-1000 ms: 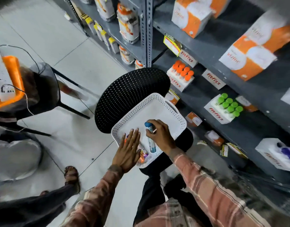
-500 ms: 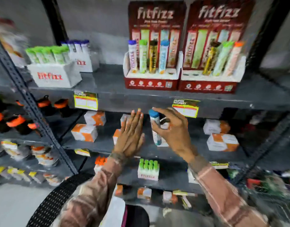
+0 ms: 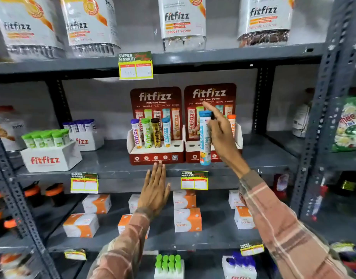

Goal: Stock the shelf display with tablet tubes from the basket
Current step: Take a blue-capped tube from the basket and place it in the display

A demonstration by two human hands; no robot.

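Right hand (image 3: 221,135) grips a blue-capped, white-and-blue tablet tube (image 3: 205,137), held upright in front of the right red cardboard display stand (image 3: 210,93), its base hanging below the stand's white tray. Left hand (image 3: 155,188) is flat, fingers together, holding nothing, at the grey metal shelf edge (image 3: 120,174).

Risk: the tube sits low; moved forward without a lift, it would likely strike the stand's front and shove the light stand back. An off-centre entry could tip the neighbouring orange-capped tube (image 3: 231,122).

Counts: two stands. Left red stand (image 3: 155,96): four tubes, one open hole. Right stand: one tube visible; others hidden by the hand.
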